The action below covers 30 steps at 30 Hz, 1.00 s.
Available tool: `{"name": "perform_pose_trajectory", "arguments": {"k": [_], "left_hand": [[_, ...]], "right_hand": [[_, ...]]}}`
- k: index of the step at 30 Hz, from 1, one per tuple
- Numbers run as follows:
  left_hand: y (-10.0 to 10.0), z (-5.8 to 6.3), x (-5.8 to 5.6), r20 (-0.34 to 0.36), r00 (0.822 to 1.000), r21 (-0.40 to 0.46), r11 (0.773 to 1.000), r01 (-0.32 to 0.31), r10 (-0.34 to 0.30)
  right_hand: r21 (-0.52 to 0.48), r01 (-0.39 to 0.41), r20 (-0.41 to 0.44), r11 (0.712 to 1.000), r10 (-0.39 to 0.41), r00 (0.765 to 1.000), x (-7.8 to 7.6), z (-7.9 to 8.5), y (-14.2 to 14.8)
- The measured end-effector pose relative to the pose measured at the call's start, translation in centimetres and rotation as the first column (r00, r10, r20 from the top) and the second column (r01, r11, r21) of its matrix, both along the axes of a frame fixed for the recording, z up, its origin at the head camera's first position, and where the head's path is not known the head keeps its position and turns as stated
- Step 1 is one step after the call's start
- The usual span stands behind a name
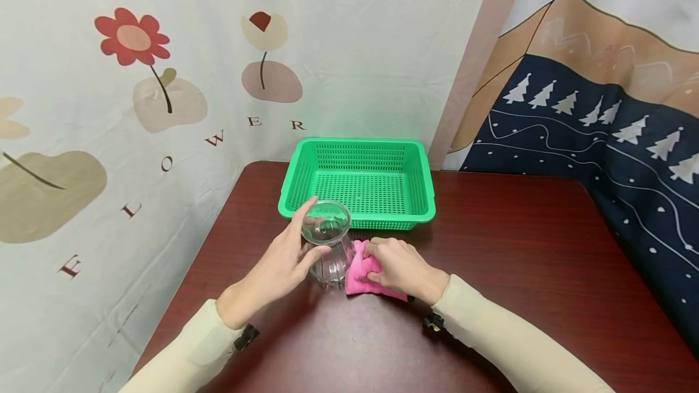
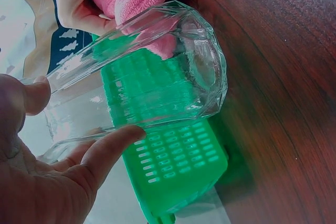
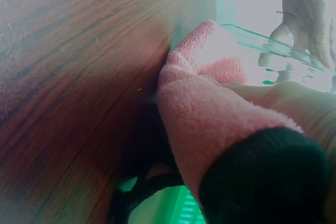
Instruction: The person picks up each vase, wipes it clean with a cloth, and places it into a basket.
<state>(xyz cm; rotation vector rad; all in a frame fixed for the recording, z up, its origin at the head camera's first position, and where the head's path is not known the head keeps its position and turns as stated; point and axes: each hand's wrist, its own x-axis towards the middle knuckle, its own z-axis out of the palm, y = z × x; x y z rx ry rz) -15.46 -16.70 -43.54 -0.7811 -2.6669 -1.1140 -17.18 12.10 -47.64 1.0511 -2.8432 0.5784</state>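
Observation:
A clear glass vase with a flared rim and faceted base is in the middle of the head view. My left hand grips it near the rim, thumb on one side and fingers on the other. My right hand pinches a bunched pink towel and presses it to the vase's right side. Through the glass in the left wrist view, part of the pink towel shows. The towel fills the middle of the right wrist view. Whether the vase's base touches the table cannot be told.
A green plastic basket with slotted walls stands just behind the vase on the dark red wooden table. Printed fabric curtains hang along the table's back and sides. Black wrist straps sit at both cuffs.

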Motion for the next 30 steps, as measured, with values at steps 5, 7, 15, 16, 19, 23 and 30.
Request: {"name": "perform_pose_trajectory", "arguments": {"k": [5,7,15,16,19,23,30], "left_hand": [[-0.01,-0.05,-0.08,0.002,1.0,-0.002,1.0,-0.001,0.001],[-0.02,-0.06,-0.09,0.001,1.0,-0.002,1.0,0.0,0.0],[-0.02,-0.05,-0.05,0.002,1.0,-0.003,1.0,0.0,0.0],[-0.03,-0.06,-0.04,0.003,1.0,-0.003,1.0,0.0,0.0],[-0.05,-0.05,-0.01,0.009,1.0,0.0,1.0,0.002,-0.002],[-0.08,-0.01,0.0,0.009,1.0,0.003,1.0,0.002,-0.002],[-0.02,0.08,0.0,0.014,1.0,0.005,1.0,0.008,-0.008]], "right_hand": [[0.007,0.004,0.001,1.0,-0.004,1.0,0.01,-0.02,-0.02],[0.008,0.004,-0.001,1.0,-0.004,1.0,0.01,-0.03,-0.02],[0.012,-0.007,-0.012,1.0,0.008,1.0,0.09,0.01,0.08],[0.012,-0.009,-0.013,1.0,0.009,1.0,0.11,0.01,0.1],[0.009,-0.014,-0.024,1.0,0.015,1.0,0.17,-0.03,0.13],[-0.006,-0.02,-0.05,1.0,0.02,0.999,0.17,-0.17,0.19],[-0.028,-0.032,-0.098,0.999,0.029,0.995,0.1,-0.44,0.41]]}}
